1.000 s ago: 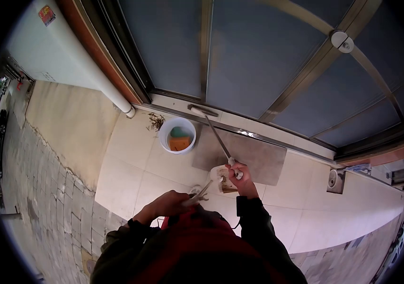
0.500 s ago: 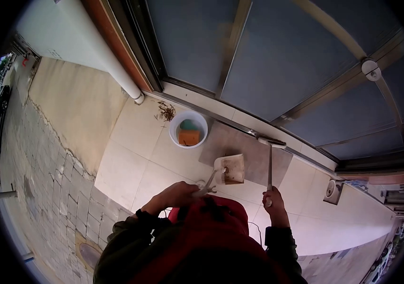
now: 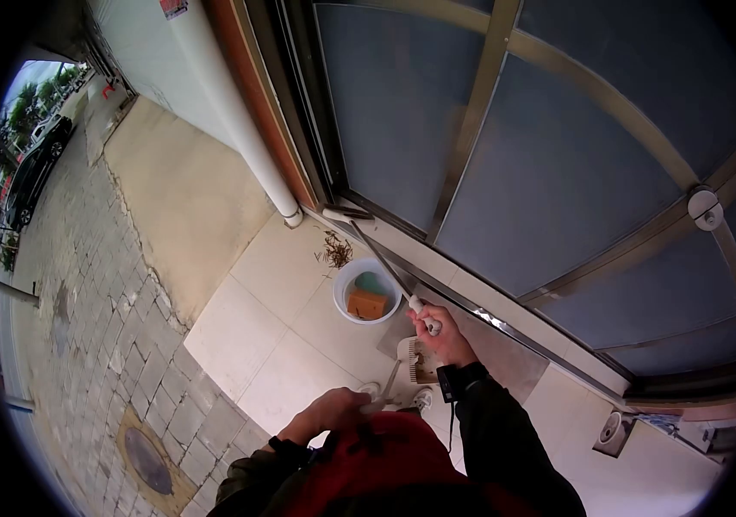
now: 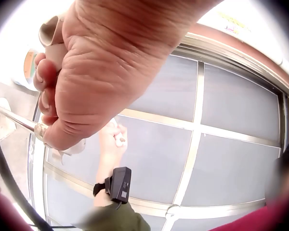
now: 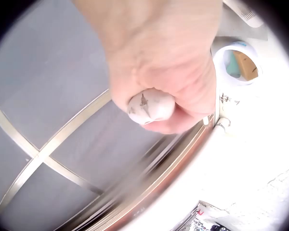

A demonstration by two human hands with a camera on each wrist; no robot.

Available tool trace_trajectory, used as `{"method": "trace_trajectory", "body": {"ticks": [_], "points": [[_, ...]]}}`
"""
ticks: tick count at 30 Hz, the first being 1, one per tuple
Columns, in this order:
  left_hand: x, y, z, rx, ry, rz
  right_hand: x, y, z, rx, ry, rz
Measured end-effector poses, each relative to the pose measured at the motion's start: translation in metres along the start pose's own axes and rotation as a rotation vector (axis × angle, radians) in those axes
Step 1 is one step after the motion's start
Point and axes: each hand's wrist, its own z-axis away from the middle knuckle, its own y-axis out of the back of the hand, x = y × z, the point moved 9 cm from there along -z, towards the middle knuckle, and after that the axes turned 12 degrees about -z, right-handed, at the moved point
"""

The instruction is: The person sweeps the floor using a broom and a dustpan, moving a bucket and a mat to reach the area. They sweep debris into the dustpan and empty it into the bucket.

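Note:
My right hand grips the white handle end of a long-handled squeegee. Its narrow head lies against the ledge at the foot of the glass door, at the left corner near the drainpipe. My left hand, held close to the body, is curled round the pale handle of a long-handled dustpan. Below, the toothed dustpan with dirt in it stands on the tiles, partly hidden behind the right hand. The left wrist view shows its metal rod running down from the left fist.
A white bucket with an orange sponge and something green stands left of a grey mat. Behind it lies a heap of dry leaves. The white drainpipe rises beside the door frame.
The squeegee head went rightward along the ledge, then came back left to the corner by the drainpipe, the right hand moving with it. The left hand keeps hold of the dustpan handle.

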Motion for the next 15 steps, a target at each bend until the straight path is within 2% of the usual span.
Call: {"method": "trace_trajectory", "body": {"ticks": [2,4,5,6,7,9,12,14,15], "points": [[0.001,-0.004,-0.003,-0.096,0.056,-0.039,-0.012,-0.028,-0.031,-0.203,0.389,0.356],[0.007,0.001,-0.007,-0.061,0.075,-0.051,0.01,-0.011,-0.065,-0.192,0.428,0.321],[0.007,0.001,-0.006,-0.054,0.087,-0.055,0.025,0.005,-0.066,-0.156,0.427,0.368],[0.007,-0.003,-0.008,-0.13,0.106,-0.121,0.039,0.02,-0.067,-0.119,0.425,0.415],[0.004,-0.004,-0.008,-0.092,0.063,-0.1,0.052,0.033,-0.067,-0.083,0.421,0.461],[0.007,0.004,-0.008,-0.087,0.078,-0.101,0.006,0.021,-0.001,-0.066,0.472,0.613],[0.0,0.008,-0.011,-0.042,0.017,-0.067,-0.015,0.086,0.07,0.02,0.584,0.709],[0.003,0.013,-0.012,-0.042,-0.002,-0.072,-0.049,0.102,0.132,0.131,0.914,0.898],[0.006,0.015,-0.013,-0.046,-0.019,-0.083,-0.061,0.105,0.156,0.108,0.823,0.809]]}}
